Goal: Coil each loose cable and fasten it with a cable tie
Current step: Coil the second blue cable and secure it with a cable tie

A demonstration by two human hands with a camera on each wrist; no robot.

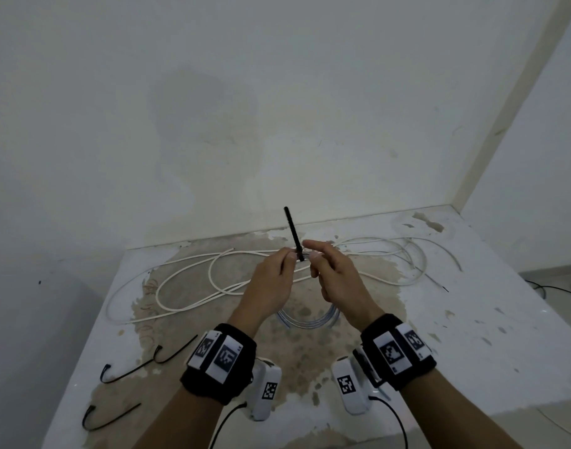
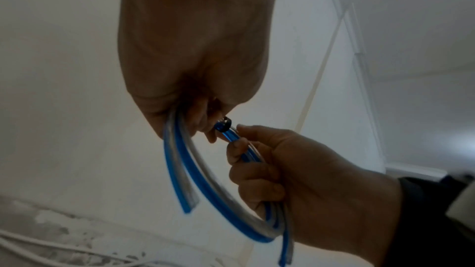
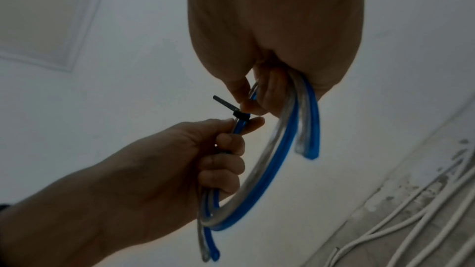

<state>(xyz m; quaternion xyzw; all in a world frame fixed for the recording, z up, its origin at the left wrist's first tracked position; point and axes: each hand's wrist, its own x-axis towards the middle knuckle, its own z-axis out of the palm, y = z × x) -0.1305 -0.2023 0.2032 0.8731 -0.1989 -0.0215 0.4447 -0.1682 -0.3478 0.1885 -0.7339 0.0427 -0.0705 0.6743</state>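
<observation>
Both hands hold a coil of clear and blue cable [image 1: 310, 320] up above the table [image 1: 472, 335]. A black cable tie [image 1: 293, 233] is wrapped round the top of the coil, its tail sticking up between the hands. My left hand [image 1: 274, 277] grips the coil just left of the tie, thumb and forefinger against the tie's head [image 3: 240, 114]. My right hand [image 1: 336, 277] curls its lower fingers round the coil [image 2: 205, 186] on the other side, forefinger stretched out. Two cut cable ends hang loose from the coil [image 3: 270, 170].
A long white cable [image 1: 193, 280] lies in loose loops across the back of the table, spreading to the right [image 1: 410, 264]. Two spare black ties [image 1: 132, 371] [image 1: 106, 419] lie near the front left edge. A wall stands close behind.
</observation>
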